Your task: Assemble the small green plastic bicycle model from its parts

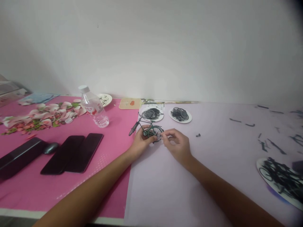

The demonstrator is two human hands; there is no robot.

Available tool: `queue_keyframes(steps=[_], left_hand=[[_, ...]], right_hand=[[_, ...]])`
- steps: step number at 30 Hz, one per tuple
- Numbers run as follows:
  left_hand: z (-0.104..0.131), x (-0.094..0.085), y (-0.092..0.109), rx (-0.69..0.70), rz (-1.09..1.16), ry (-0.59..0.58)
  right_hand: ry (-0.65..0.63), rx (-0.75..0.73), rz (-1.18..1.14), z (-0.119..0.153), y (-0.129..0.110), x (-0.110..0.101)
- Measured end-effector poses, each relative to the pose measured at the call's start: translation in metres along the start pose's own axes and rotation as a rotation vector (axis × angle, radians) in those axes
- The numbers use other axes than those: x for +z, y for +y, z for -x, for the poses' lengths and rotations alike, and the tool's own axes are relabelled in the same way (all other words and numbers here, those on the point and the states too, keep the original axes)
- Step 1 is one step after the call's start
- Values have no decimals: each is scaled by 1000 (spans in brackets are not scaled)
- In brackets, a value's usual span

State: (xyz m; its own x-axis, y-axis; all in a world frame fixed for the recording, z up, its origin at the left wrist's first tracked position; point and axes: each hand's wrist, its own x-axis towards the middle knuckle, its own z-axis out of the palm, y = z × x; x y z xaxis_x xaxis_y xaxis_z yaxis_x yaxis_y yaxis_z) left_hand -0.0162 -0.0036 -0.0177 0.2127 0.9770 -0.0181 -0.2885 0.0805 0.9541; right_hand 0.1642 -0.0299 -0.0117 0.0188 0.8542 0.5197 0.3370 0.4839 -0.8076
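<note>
A small dark green model bicycle (pixel 151 128) is held up above the line where the pink and pale table covers meet. My left hand (pixel 141 140) grips it low around the frame and rear wheel, with the front wheel pointing to the left. The fingertips of my right hand (pixel 176 143) are pinched together at the right edge of the rear wheel; whatever lies between them is too small to name. Just behind the bicycle stands a white plate (pixel 161 117) of black wheels. A second white plate (pixel 190 119) of black parts is to its right.
A small black piece (pixel 198 135) lies right of my right hand. Loose parts and a plate of black frames (pixel 262 176) are at the right. On the left are a plastic bottle (pixel 94 108), two phones (pixel 85 151), a black box (pixel 21 157) and artificial flowers (pixel 47 116).
</note>
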Motion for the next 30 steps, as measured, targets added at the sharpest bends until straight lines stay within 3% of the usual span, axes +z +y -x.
queue_keyframes(steps=[13,21,30], left_hand=[[0,1,-5,23,-5,-62],[2,0,-5,35,-110,-66],[2,1,-6,27,-134,-38]], right_hand=[[-26,41,-6,1,-1,2],[-68,-99,186,-2,-2,0],[-35,-89,227,-4,2,-2]])
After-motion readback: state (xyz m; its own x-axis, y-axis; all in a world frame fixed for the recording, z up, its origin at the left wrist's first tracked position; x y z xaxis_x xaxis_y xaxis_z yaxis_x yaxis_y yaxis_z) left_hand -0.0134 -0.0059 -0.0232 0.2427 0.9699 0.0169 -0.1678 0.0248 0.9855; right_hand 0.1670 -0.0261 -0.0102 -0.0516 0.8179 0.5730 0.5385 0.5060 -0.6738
